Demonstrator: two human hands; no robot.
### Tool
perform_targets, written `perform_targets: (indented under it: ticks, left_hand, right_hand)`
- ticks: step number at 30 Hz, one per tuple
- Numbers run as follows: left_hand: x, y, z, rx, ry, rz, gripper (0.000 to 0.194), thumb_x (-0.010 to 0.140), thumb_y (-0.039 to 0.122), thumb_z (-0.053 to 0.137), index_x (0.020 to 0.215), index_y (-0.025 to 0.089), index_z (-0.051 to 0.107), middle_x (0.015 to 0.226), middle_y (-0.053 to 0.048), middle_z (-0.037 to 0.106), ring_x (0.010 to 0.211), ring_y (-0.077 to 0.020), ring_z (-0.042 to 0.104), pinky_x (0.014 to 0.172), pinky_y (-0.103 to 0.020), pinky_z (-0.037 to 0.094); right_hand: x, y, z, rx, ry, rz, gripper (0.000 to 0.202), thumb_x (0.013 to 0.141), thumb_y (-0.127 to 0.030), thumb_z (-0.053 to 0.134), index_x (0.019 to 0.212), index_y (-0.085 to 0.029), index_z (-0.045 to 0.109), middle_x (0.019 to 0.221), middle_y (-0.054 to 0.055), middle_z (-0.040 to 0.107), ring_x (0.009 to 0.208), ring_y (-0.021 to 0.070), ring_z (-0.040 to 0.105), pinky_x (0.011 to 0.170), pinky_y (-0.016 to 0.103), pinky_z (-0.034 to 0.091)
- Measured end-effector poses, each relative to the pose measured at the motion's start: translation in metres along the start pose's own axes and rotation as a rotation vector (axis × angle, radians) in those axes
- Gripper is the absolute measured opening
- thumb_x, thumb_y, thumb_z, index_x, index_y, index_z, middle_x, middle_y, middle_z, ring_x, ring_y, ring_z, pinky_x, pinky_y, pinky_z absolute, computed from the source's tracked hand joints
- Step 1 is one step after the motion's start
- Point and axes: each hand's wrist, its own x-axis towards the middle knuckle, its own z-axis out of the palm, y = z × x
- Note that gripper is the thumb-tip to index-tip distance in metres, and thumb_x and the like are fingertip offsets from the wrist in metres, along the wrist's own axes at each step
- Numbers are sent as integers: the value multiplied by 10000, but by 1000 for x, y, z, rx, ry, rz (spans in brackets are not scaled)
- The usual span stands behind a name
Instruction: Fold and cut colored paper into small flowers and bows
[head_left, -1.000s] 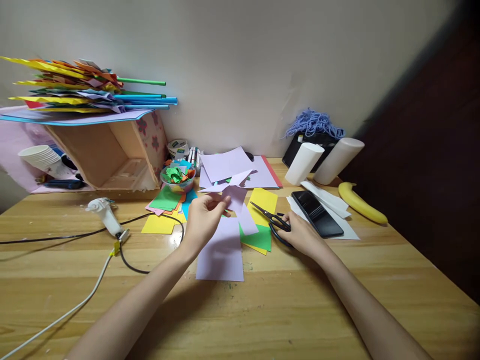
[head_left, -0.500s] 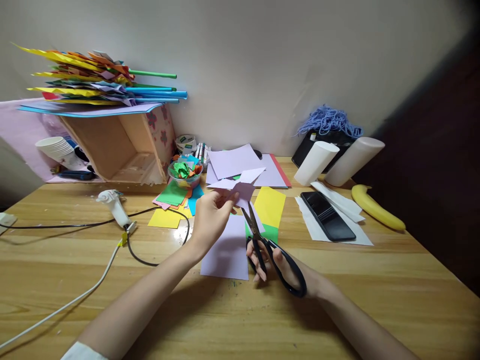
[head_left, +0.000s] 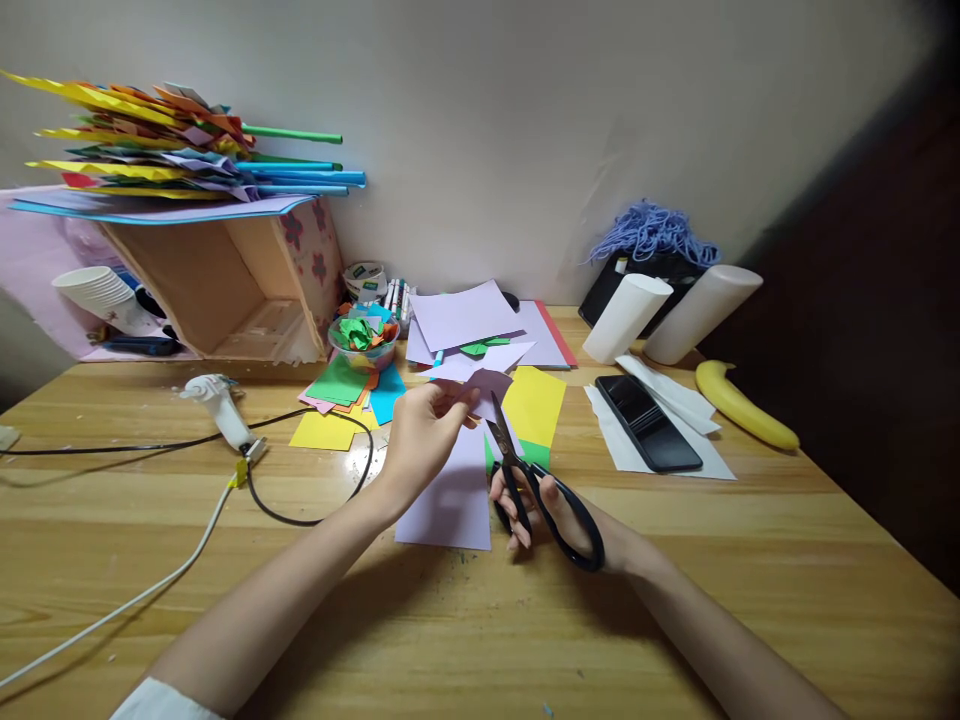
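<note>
Between the thumb and fingers of my left hand [head_left: 429, 430] is a piece of purple paper [head_left: 489, 386], held up above the table. My right hand [head_left: 517, 510] grips black-handled scissors [head_left: 514, 462], their blades slightly apart and pointing up at the paper's lower right edge. Whether the blades touch the paper I cannot tell. Beneath my hands a purple sheet [head_left: 444, 505] lies flat. Partly under the scissors are yellow paper [head_left: 536, 405] and a strip of green paper [head_left: 535, 455].
Coloured paper squares [head_left: 337, 385] and a bowl of scraps [head_left: 365, 345] lie left, near a glue gun [head_left: 217, 408] with cables. At right are a phone [head_left: 649, 422], a banana [head_left: 742, 408] and paper rolls [head_left: 628, 318]. An open box [head_left: 225, 280] stands back left.
The scissor blades have closed somewhat and the held paper's lower flap has shifted. A green leaf-shaped piece behind the hand shows more now. The whole view has moved slightly.
</note>
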Motion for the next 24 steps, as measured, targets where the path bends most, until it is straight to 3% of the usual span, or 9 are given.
perform_targets:
  ticks: [11, 24]
  left_hand:
    - [1, -1, 0, -11, 8, -27, 240, 740, 353, 591, 661, 127, 586, 568, -30, 630, 527, -144, 621, 498, -214, 442]
    - [4, 0, -2, -48, 3, -80, 247, 721, 349, 624, 638, 120, 588, 551, -45, 648, 508, -141, 618, 484, -207, 454]
  right_hand:
    - [1, 3, 1, 41, 29, -6, 649, 704, -753, 292, 942, -177, 473, 731, -26, 378, 514, 60, 401, 585, 299, 504]
    - [4, 5, 3, -127, 147, 30, 554, 709, -725, 375, 825, -186, 423, 630, -60, 353, 424, 48, 380, 414, 201, 411]
